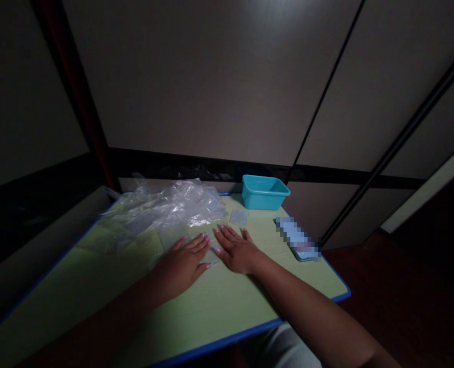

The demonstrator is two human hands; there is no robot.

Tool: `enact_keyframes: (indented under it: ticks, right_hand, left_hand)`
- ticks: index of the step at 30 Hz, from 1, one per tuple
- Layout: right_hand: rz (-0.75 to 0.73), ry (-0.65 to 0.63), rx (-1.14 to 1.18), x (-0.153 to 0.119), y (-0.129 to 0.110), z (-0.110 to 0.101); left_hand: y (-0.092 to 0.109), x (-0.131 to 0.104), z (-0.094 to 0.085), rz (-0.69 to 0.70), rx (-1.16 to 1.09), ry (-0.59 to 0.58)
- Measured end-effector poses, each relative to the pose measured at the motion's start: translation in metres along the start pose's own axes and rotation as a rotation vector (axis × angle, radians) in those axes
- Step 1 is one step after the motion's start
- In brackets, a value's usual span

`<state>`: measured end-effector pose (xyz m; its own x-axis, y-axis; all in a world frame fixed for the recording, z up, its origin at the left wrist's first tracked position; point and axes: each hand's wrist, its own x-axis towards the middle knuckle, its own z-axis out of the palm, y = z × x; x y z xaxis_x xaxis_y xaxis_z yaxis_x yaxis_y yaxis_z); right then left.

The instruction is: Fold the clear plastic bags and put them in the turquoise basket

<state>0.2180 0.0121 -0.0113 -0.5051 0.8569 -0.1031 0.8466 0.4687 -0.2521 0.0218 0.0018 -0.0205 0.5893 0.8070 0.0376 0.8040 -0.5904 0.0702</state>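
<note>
My left hand (pixel 182 266) lies palm down, fingers spread, over a clear plastic sheet or bag (pixel 169 236) on the green table. Beside it, my right hand (pixel 237 250) is also flat with its fingers apart, its thumb close to my left fingertips. Part of the clear plastic shows between the two hands; its full outline is hard to make out. A pile of crumpled clear plastic bags (pixel 188 202) sits just beyond my left hand. Past my right fingertips lies a small, flat, greyish square packet (pixel 238 217).
A turquoise plastic bin (pixel 264 193) stands at the table's back right. A pale blue, blurred-out flat object (pixel 297 239) lies near the right edge. The green table (pixel 219 317) has a blue rim, and a panelled wall (pixel 211 87) rises behind it.
</note>
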Motion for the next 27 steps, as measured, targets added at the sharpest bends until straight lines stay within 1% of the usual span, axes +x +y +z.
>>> enact_keyframes:
  ticks: [4, 7, 9, 14, 16, 22, 27]
  right_hand:
    - [0.1, -0.03, -0.005, 0.001, 0.006, -0.002]
    - [0.142, -0.018, -0.001, 0.001, 0.007, -0.001]
    - [0.148, 0.018, -0.001, 0.001, 0.007, 0.0]
    - [0.159, 0.193, 0.02, 0.004, 0.006, -0.003]
    - [0.138, 0.212, 0.039, 0.005, 0.004, -0.003]
    - [0.004, 0.155, 0.108, 0.005, 0.0, 0.002]
    - [-0.052, 0.055, 0.137, 0.005, 0.002, 0.003]
  left_hand:
    - [0.001, 0.0, -0.001, 0.0, -0.013, -0.012]
    - [0.0, -0.001, -0.001, 0.004, -0.033, 0.003]
    - [-0.001, -0.002, 0.0, 0.009, -0.049, 0.015]
    - [-0.003, -0.004, -0.002, 0.032, -0.082, 0.021]
    - [-0.004, -0.004, -0.002, 0.032, -0.081, 0.007]
    - [-0.008, -0.005, -0.002, 0.037, -0.098, -0.016]
    - [-0.01, -0.005, -0.003, 0.041, -0.128, -0.033]
